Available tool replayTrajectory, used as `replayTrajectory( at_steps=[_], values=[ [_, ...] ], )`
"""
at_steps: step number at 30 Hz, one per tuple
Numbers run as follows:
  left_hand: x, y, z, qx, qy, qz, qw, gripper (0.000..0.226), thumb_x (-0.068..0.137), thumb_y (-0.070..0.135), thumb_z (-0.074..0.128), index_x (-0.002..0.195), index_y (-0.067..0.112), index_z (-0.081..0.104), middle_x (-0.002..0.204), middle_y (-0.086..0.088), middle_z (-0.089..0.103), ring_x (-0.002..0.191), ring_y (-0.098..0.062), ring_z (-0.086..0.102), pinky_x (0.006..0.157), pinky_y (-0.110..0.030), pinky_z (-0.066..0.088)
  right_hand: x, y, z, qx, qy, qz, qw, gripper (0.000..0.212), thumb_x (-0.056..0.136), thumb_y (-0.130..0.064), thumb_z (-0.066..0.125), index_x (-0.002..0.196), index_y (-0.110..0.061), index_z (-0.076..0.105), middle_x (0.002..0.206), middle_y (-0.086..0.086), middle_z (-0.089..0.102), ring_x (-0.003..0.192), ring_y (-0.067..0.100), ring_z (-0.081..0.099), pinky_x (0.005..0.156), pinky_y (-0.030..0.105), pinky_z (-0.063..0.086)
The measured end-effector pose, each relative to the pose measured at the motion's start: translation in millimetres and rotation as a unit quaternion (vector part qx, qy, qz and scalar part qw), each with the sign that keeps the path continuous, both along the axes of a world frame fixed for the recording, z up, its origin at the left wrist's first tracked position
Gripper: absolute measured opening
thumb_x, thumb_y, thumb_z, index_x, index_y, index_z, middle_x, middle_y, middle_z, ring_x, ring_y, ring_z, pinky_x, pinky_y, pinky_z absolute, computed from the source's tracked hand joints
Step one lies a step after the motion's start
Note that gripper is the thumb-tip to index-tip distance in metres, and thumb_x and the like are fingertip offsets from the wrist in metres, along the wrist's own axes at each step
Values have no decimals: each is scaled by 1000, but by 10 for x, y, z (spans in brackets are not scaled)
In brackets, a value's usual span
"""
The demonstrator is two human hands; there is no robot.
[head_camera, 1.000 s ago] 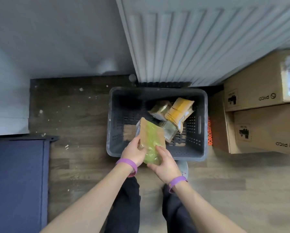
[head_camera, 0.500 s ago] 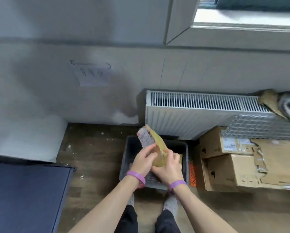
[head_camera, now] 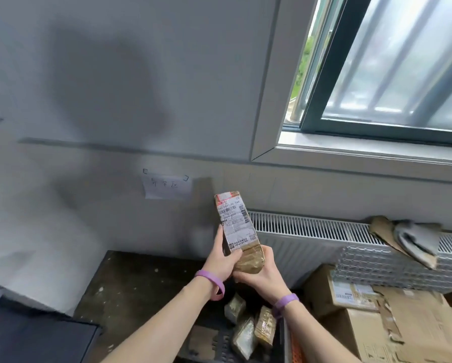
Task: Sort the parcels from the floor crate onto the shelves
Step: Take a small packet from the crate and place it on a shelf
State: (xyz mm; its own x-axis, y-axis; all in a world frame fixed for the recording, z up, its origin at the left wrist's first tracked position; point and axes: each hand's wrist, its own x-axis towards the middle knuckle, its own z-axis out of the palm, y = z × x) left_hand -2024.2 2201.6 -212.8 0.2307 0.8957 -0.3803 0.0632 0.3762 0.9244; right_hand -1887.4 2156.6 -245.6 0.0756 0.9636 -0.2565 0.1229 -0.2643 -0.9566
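Lying in floor crate [head_camera: 214,344]: three parcels [head_camera: 265,326]. Above, left hand [head_camera: 224,260] and right hand [head_camera: 259,273] both gripping one labelled parcel [head_camera: 239,231], upright. Dark wood floor [head_camera: 130,284]; two cardboard boxes [head_camera: 376,336] right; one radiator [head_camera: 298,231], one window [head_camera: 376,74].

Grey wall [head_camera: 88,74], window [head_camera: 389,61] upper right (daylight), white radiator [head_camera: 298,229] below, dark floor [head_camera: 141,284].
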Motion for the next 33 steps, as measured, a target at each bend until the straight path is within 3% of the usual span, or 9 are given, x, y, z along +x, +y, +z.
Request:
replayTrajectory(
  at_steps=[3, 6, 8, 10, 16, 20, 23, 27, 33],
  values=[
    [-61, 30, 84, 69, 31, -24, 997, 78, 88, -7, 50, 144, 39, 22, 128, 17, 50, 113, 4, 51, 88, -9, 45, 65, 79, 165, -30, 41, 41, 998, 72, 62, -29, 90, 115, -14, 44, 110, 3, 71, 100, 10, 68, 78, 22, 54],
    [-124, 74, 162, 111, 54, -38, 992, 74, 86, -9, 52, 142, 35, 30, 123, 26, 47, 108, 13, 48, 78, 3, 39, 69, 146, 351, -35, 75, 54, 995, 43, 85, -36, 70, 121, -33, 47, 114, -12, 69, 100, 2, 67, 71, 17, 53],
    [-133, 95, 196, 127, 53, -30, 990, 73, 85, -12, 51, 142, 30, 32, 128, 17, 48, 116, 4, 48, 82, 1, 39, 38, 199, 441, -17, 94, 50, 994, 32, 95, -29, 58, 124, -39, 47, 110, -16, 70, 98, 5, 68, 67, 15, 53],
    [-145, 120, 222, 130, 47, -15, 990, 72, 84, -14, 52, 139, 31, 35, 127, 12, 51, 116, -2, 50, 82, -3, 43, 6, 240, 508, -5, 109, 45, 993, 33, 96, -19, 55, 125, -34, 48, 112, -8, 71, 96, 10, 70, 68, 17, 54],
    [-219, 185, 214, 141, 56, 7, 988, 78, 79, -17, 53, 129, 41, 38, 123, 15, 56, 116, -5, 54, 99, -30, 48, -13, 295, 519, 12, 93, 43, 995, 43, 88, -20, 67, 123, -35, 46, 108, -2, 73, 99, 17, 70, 79, 30, 57],
    [-224, 208, 203, 142, 52, 11, 988, 81, 78, -21, 51, 127, 43, 39, 121, 16, 56, 118, -9, 54, 102, -37, 46, -8, 332, 503, 20, 78, 45, 996, 48, 83, -19, 73, 121, -33, 46, 102, -3, 74, 94, 17, 71, 73, 26, 57],
    [-229, 237, 204, 139, 54, 9, 989, 79, 79, -19, 52, 129, 41, 39, 123, 14, 56, 119, -10, 53, 100, -35, 48, -13, 350, 503, 25, 71, 45, 996, 49, 82, -20, 74, 121, -32, 47, 101, -7, 74, 94, 14, 71, 71, 23, 57],
    [-330, 231, 250, 140, 59, 31, 988, 67, 86, -2, 60, 137, 35, 38, 120, 20, 54, 116, -4, 50, 95, -20, 44, -108, 407, 538, 28, 81, 60, 995, 45, 85, -20, 71, 123, -30, 50, 103, -2, 74, 96, 17, 71, 79, 29, 57],
    [-956, 122, 158, 120, 97, 91, 984, 59, 90, 14, 61, 126, 51, 34, 114, 34, 48, 107, 6, 47, 93, -17, 39, -736, 565, 478, 48, 80, 127, 988, 38, 93, -12, 61, 127, -26, 54, 112, -1, 72, 104, 18, 68, 82, 30, 57]
  ],
)
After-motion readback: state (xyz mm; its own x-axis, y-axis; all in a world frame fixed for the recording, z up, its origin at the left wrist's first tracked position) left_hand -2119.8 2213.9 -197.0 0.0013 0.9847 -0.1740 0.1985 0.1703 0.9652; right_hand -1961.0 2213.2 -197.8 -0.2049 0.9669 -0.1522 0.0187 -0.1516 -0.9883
